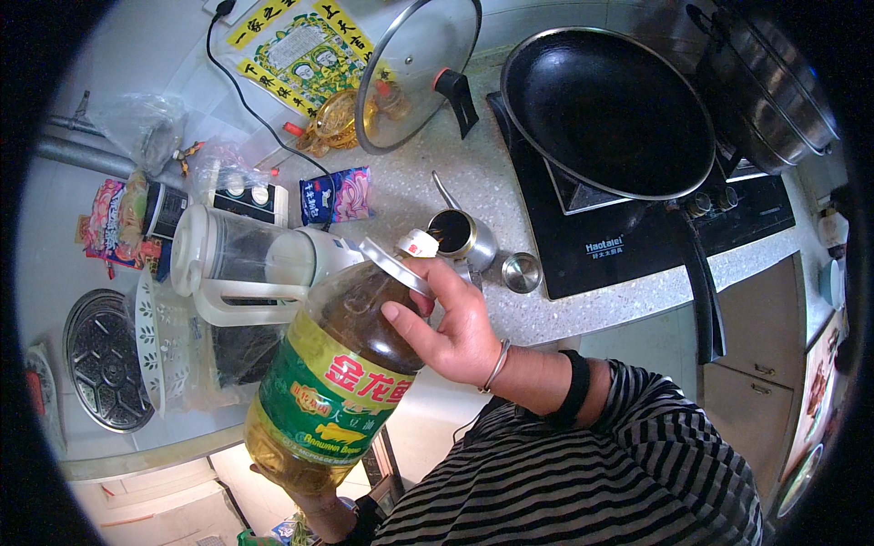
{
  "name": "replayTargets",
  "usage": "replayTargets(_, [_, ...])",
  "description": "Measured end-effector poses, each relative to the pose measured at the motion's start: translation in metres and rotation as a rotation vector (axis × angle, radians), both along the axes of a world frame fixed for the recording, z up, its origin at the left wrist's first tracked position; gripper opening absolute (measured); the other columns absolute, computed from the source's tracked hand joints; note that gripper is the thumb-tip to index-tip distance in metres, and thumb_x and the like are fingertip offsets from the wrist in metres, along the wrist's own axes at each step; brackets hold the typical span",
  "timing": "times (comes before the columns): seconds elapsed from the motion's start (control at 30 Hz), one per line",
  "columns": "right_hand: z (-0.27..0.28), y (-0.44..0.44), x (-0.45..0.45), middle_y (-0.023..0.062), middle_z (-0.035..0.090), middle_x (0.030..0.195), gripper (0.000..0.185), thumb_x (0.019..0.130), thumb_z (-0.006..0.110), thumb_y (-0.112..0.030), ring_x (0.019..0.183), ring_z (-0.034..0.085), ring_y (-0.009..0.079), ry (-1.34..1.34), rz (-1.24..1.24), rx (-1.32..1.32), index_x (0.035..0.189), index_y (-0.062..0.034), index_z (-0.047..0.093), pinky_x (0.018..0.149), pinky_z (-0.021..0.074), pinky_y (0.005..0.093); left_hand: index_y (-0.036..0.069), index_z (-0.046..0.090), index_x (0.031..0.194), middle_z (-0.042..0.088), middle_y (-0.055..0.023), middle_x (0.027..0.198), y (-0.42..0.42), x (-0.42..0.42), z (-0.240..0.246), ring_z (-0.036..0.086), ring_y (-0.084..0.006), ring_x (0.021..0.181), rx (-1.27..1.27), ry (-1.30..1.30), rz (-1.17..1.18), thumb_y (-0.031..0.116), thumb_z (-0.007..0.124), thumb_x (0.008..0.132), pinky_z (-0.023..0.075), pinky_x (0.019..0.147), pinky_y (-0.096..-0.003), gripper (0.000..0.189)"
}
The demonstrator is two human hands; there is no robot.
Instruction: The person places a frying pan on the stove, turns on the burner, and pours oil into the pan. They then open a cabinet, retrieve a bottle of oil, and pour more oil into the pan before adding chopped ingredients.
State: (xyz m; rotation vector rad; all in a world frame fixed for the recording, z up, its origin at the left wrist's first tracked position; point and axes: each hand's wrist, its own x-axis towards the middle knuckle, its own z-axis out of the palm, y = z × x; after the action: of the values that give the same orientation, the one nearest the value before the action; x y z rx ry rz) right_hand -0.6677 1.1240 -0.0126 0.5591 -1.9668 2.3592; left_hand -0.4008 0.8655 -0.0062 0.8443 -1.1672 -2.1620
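A large plastic bottle of Arowana cooking oil [334,389] is tilted in both my hands, its neck pointing at the back of the counter. My right hand [454,327] grips the white handle [396,267] near the neck. Under the bottle's base, my left hand [317,501] supports it, partly hidden. The white cap [418,243] sits at the rim of a small stainless steel oil pot [481,242] with a long thin spout. A thin stream of oil seems to run from the mouth into the pot's dark inside. The pot's round metal lid [522,273] lies beside it.
A black wok [608,112] stands on the black hob [601,252], its handle jutting past the counter edge. A glass lid [420,75] leans on the wall. To the left are a blender [249,252], a blue packet [334,194], a white basket [153,341] and a steamer plate [109,362].
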Motion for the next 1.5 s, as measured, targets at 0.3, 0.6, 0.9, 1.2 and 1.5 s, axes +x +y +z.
replayTargets(0.3, [0.0,0.001,-0.001,0.0103,0.059,0.081,0.036,0.088,0.072,-0.015,0.062,0.054,0.0169,0.002,-0.009,0.001,0.117,-0.002,0.057,0.057,0.0467,0.0317,0.019,0.018,0.157,0.025,-0.0141,0.16,0.002,-0.005,0.004,0.033,-0.0396,0.142,0.008,-0.007,0.016,0.083,0.019,0.089,0.0318,0.114,-0.062,0.093])
replayTargets(0.6, [0.0,0.001,-0.001,0.0113,0.059,0.081,0.036,0.088,0.072,-0.016,0.062,0.056,0.0182,-0.001,-0.012,-0.003,0.117,-0.0018,0.057,0.057,0.0474,0.0323,0.019,0.018,0.157,0.025,-0.0143,0.16,0.007,-0.01,0.007,0.034,-0.04,0.141,0.016,-0.017,0.02,0.084,0.02,0.089,0.0331,0.113,-0.0621,0.094])
replayTargets(0.9, [0.002,0.003,0.0,0.0121,0.059,0.079,0.037,0.088,0.072,-0.017,0.062,0.057,0.0201,-0.007,-0.01,0.024,0.118,-0.0014,0.057,0.059,0.0482,0.0338,0.019,0.018,0.157,0.025,-0.0145,0.16,0.009,-0.009,0.009,0.035,-0.0404,0.141,0.021,-0.033,0.032,0.085,0.02,0.088,0.0344,0.112,-0.0623,0.095])
replayTargets(1.2, [0.0,0.003,0.001,0.0025,0.056,0.076,0.036,0.088,0.072,-0.013,0.066,0.049,0.0102,-0.019,-0.024,0.007,0.118,0.0004,0.058,0.061,0.0441,0.0267,0.019,0.018,0.157,0.026,-0.0147,0.16,0.011,-0.015,0.011,0.036,-0.0408,0.14,0.033,-0.035,0.025,0.085,0.021,0.088,0.0357,0.111,-0.0624,0.096])
replayTargets(1.5, [-0.002,0.003,0.001,0.0025,0.057,0.077,0.036,0.088,0.072,-0.012,0.065,0.048,0.0102,-0.031,-0.018,0.006,0.118,0.0009,0.058,0.061,0.0439,0.0268,0.019,0.018,0.157,0.027,-0.0155,0.159,-0.007,-0.003,-0.01,0.038,-0.0418,0.139,0.0,-0.049,-0.051,0.085,0.022,0.087,0.0394,0.109,-0.0625,0.096])
